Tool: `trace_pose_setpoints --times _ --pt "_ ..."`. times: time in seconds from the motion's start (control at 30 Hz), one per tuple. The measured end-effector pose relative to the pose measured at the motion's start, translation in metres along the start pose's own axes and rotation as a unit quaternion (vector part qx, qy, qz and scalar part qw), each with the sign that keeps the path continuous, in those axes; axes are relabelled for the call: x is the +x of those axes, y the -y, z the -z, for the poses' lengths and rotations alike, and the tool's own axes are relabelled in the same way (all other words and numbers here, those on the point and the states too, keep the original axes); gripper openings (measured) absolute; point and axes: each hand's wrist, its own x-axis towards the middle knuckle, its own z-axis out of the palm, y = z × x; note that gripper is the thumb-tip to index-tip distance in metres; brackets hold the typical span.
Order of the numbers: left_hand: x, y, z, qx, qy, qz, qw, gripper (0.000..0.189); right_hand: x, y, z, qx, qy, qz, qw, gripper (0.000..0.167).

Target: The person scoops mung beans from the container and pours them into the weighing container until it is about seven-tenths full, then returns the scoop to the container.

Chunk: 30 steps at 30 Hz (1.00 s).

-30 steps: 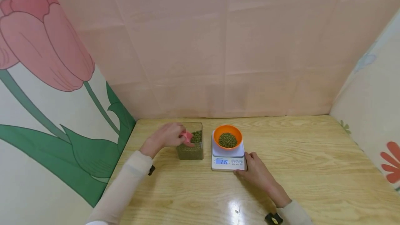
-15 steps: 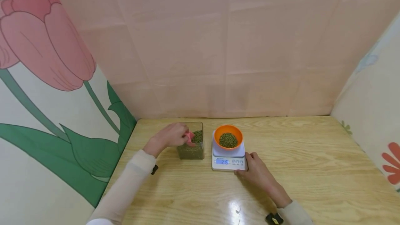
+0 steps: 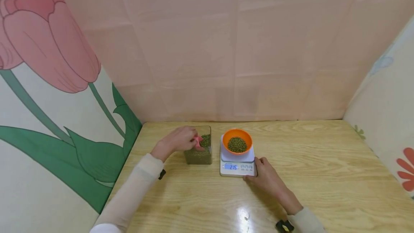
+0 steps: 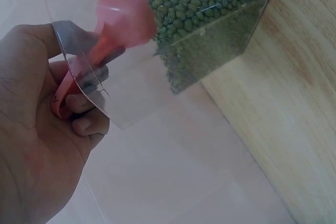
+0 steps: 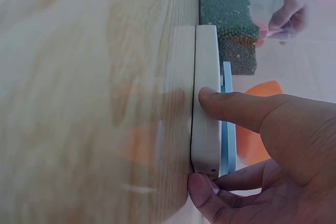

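My left hand (image 3: 176, 141) grips the handle of a pink scoop (image 4: 126, 17) inside a clear square container (image 3: 198, 158). The scoop's head rests against the green mung beans (image 4: 194, 3) heaped there; what it holds is hidden. Right of the container stands a white kitchen scale (image 3: 223, 172) with a lit display, and on its platform sits an orange bowl (image 3: 250, 146) partly filled with the same beans. My right hand (image 3: 268, 179) holds the scale's near right corner, thumb on the front side (image 5: 206, 129) and fingers around the right side.
A wood-grain table (image 3: 323, 175) carries everything. Behind it rises a pinkish sheet-covered wall (image 3: 233, 53). A tulip-printed panel (image 3: 58, 100) borders the left, a flower-printed one (image 3: 388, 110) the right.
The left hand with the scoop has shifted slightly right within the container. The right hand stays at the scale, and the display looks the same.
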Motion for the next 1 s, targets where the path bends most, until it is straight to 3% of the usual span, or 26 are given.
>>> trace_pose_setpoints --times 0.53,0.83,1.0 --pt "0.0067 -0.0002 -0.0031 0.030 0.000 0.003 0.9995 0.013 0.0003 -0.0020 -0.0023 -0.006 -0.008 0.001 1.0000 0.086" --pt "0.0047 -0.0014 -0.0062 0.009 0.002 0.011 0.9999 0.015 -0.0002 -0.0001 -0.0038 0.002 -0.002 -0.002 1.0000 0.088" --pt "0.0069 -0.0011 -0.0059 0.033 -0.003 0.003 0.9994 0.014 -0.0007 -0.0003 -0.0027 0.000 -0.009 -0.002 1.0000 0.088"
